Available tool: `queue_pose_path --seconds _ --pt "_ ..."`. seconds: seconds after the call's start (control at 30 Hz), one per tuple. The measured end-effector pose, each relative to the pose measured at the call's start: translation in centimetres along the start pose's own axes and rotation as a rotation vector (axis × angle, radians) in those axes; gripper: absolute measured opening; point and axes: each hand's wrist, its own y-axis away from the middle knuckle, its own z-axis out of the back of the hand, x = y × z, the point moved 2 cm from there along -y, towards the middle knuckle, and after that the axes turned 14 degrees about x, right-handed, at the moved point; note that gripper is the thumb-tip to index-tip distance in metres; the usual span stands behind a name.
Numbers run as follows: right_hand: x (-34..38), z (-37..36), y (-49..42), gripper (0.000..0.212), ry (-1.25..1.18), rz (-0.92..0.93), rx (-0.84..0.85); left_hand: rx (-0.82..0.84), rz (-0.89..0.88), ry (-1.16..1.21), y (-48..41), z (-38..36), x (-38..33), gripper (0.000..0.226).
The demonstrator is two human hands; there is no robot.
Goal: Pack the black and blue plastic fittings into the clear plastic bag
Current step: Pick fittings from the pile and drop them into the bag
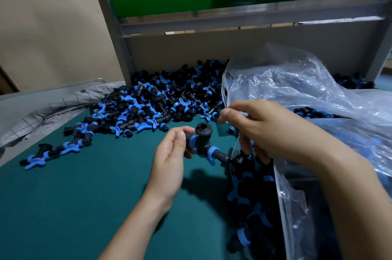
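Partly hidden, the black and blue fitting [204, 144] has its left end buried under the thumb and curled fingers of the left hand [169, 162], which pinches it at frame centre; its far tip blurs into the bag's rim. It juts rightward out of that hand, above the green mat [84, 196]. Its long axis runs from upper left to lower right, toward the bag mouth, with a round socket facing up. The right hand [261, 130], just right of it, pinches the edge of the clear plastic bag [297, 85], which is cut off at the bottom right; the fittings inside [252, 196] show only dimly. A loose pile [157, 102] lies behind
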Motion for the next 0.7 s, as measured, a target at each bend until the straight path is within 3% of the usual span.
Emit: queue_pose_path --seconds 0.13,0.33,0.7 --pt "0.3 0.4 0.0 0.046 -0.02 0.049 -0.091 0.13 0.031 0.049 0.5 -1.4 -0.1 0.027" --pt "1.3 0.9 0.2 0.051 -0.097 0.146 -0.207 0.265 0.051 0.049 1.3 -4.2 -0.4 0.025" --pt "2.0 0.7 0.3 0.05 -0.087 0.18 -0.21 0.415 -0.012 -0.326 0.8 -9.2 -1.5 0.013"
